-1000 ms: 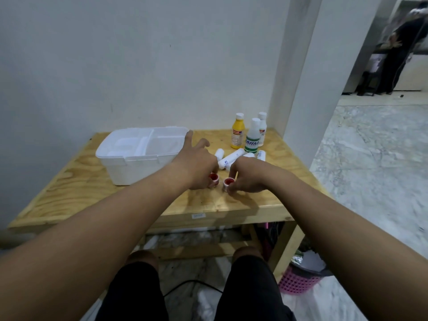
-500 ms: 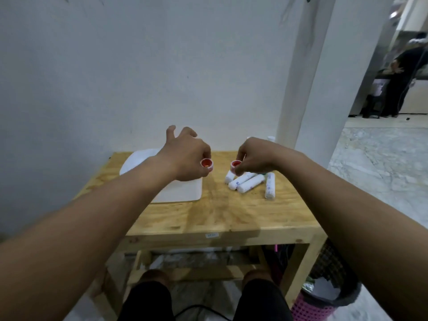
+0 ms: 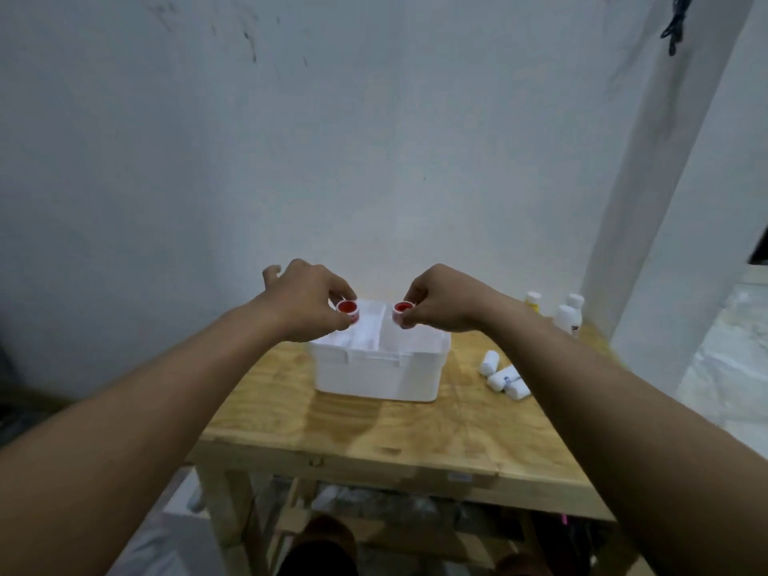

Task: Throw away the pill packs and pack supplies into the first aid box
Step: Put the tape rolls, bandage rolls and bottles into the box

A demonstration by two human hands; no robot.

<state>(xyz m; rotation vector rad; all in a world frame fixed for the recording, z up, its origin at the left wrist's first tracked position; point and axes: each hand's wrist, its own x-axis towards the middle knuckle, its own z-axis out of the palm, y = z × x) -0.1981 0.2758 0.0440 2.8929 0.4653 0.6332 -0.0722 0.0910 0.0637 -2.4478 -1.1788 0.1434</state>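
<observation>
Red-cored little tape rolls, one per hand, are the things in play: the left hand (image 3: 305,303) pinches one small white roll with a red centre (image 3: 348,309) between thumb and fingertips, and the right hand (image 3: 440,303) pinches its twin (image 3: 402,310) the same way. Both now hang right over the open white plastic first aid box (image 3: 380,367), one roll over each side of its divided tray. A second ago they were still down on the bare wood at about 4 o'clock from the box, so they've been lifted and carried across, and I'd guess the drop-in comes next.

Working outward: the box sits mid-top on the light plywood table (image 3: 415,434). At 3 o'clock from it lie the white rolled bandages (image 3: 505,378), still unpacked. Further back, around 2 o'clock, stand the small white-capped bottles (image 3: 565,315), also waiting. No pill packs anywhere I can spot, so can't say where that part stands.
</observation>
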